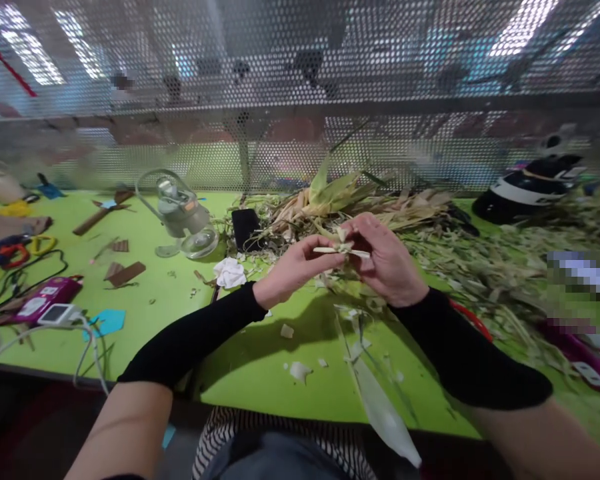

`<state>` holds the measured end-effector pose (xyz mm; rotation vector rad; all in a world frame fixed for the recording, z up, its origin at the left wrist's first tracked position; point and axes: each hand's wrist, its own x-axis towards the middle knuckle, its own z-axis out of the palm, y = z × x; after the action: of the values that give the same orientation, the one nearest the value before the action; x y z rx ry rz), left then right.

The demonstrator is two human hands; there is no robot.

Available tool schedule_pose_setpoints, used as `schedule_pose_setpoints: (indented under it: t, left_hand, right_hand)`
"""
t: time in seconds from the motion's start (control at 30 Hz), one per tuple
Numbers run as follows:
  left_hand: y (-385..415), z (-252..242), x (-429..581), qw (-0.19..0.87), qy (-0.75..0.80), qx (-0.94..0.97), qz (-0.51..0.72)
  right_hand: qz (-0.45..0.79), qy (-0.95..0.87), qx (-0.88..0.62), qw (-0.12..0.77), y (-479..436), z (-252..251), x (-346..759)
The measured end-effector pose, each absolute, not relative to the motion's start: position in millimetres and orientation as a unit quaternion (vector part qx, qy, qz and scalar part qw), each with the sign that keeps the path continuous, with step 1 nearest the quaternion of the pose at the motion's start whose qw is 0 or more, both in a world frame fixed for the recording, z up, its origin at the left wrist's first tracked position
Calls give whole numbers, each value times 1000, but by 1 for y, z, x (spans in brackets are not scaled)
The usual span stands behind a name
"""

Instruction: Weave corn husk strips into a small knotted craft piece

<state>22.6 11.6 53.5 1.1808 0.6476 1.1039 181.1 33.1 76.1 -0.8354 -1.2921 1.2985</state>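
on the far left of the light green counter (150,353) stands a clear container with a grey lid and looped handle (183,217); to its right, a flat black rectangular slab (245,230), with a crumpled white tissue (230,273) nearer. at left, a magenta power strip (45,293) touches a boxy white charger (59,315), near a bright blue paper scrap (111,321). a perforated grey metal screen (275,73) spans the far edge.

Workshop, apparently, for handwork in plant material. A green worktable (240,370) is backed by a perforated metal screen (275,60), through which bright windows (23,47) are glimpsed. Husk leaves (336,193) are heaped along the back; shredded strips (500,267) are strewn at right. At left, yellow-handled scissors (43,245), dark cables (59,268) and a purple power strip (64,289) are kept within reach.
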Motion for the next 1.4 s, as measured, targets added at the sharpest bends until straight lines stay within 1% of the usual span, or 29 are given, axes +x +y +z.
schedule_pose_setpoints:
  t: [0.13, 0.23, 0.33, 0.5, 0.67, 0.8, 1.0, 1.17, 1.3, 1.4]
  left_hand:
    - [14, 62, 16, 631, 288, 510, 508]
    - [18, 65, 11, 609, 283, 516, 531]
    - [22, 66, 8, 597, 275, 519, 546]
    - [25, 60, 9, 586, 262, 528, 556]
    - [27, 56, 8, 565, 286, 569, 525]
    - [30, 53, 8, 544, 314, 586, 513]
    - [43, 38, 13, 553, 370, 542, 512]
    - [46, 36, 14, 594, 356, 513, 507]
    - [44, 40, 12, 585, 361, 522, 505]
    - [43, 41, 12, 586, 358, 516, 512]
  right_hand:
    - [427, -628, -373, 533, 34, 85, 180]
    - [357, -694, -402, 479, 34, 95, 183]
    - [346, -713, -417, 445, 35, 100, 183]
    - [372, -699, -404, 457, 39, 96, 180]
    - [407, -704, -395, 428, 44, 92, 187]
    - [349, -736, -391, 428, 48, 87, 194]
    - [186, -802, -404, 398, 63, 71, 193]
    - [174, -792, -424, 402, 66, 65, 190]
    - [166, -796, -429, 393, 63, 69, 189]
    - [138, -801, -435, 387, 59, 72, 189]
